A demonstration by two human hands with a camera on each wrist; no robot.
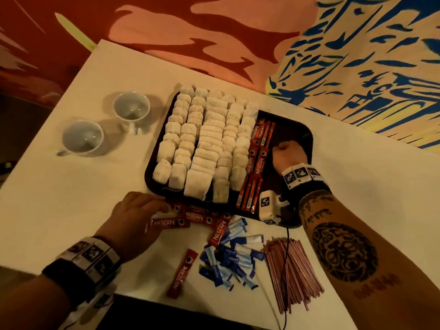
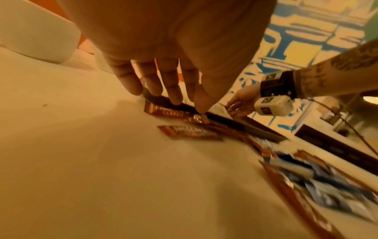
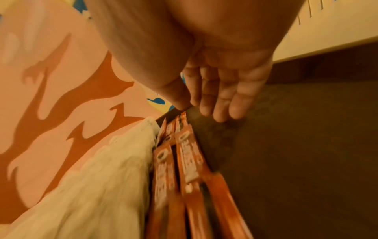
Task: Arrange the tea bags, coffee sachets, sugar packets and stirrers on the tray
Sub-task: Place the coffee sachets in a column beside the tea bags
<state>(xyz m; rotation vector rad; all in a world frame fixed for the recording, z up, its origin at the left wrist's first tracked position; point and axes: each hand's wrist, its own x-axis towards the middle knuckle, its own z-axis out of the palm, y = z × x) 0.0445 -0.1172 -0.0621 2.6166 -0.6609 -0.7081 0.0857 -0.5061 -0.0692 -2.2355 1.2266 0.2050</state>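
A dark tray holds rows of white tea bags on its left part, with a column of red coffee sachets beside them. My right hand hovers over the tray's bare right part next to those sachets. The right wrist view shows its fingers loosely straight and empty above the tray floor. My left hand reaches to loose coffee sachets on the table at the tray's front rim. Its straight fingertips touch a sachet.
Blue-and-white sugar packets lie in a heap near the table's front edge, with a pile of thin stirrers to their right. One more sachet lies apart. Two white cups stand left of the tray.
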